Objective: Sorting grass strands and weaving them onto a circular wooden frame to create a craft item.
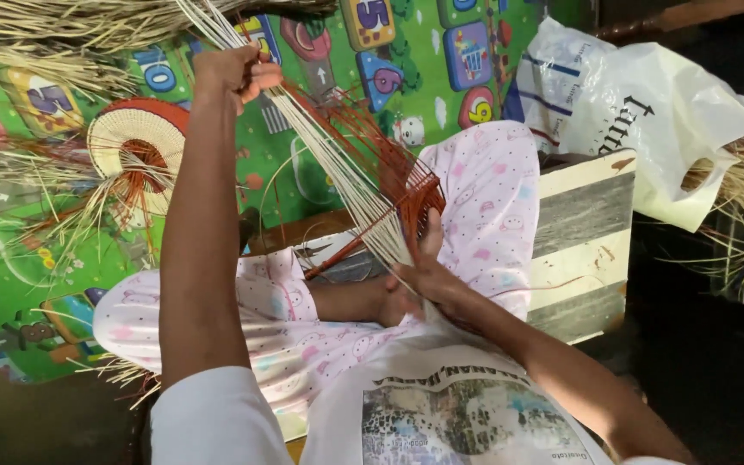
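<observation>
Observation: the person sits on the floor with legs in pink printed trousers (484, 198) and works a piece of wickerwork over the lap.

Left hand (232, 76): raised well above the lap, clenched around the far ends of a bundle of pale straw strands (325, 146), which run taut and slanting down to the work.

Right hand (428, 275): low at the knee, fingers closed on the rim of a small red-brown woven basket start (415, 194), pinning the near ends of the strands where they enter the weave. Loose red-brown stakes fan upward from that rim.

Location of work: the woven piece sits against the right knee, above a striped board (583, 232) that lies under the leg.

Surroundings: a finished round woven disc (135, 155), pale with a red-brown centre and rim, lies on the green play mat (424, 112) to the left. Loose straw heaps lie along the top left and at the far right. A white plastic bag (647, 112) rests beyond the board. A newspaper (467, 413) covers the lap nearest the camera.

Assessment: the step in hand appears to be tensioning a weaver bundle before laying it in. The next move would call for holding the rim firm while the strands are guided between the stakes without slackening.
</observation>
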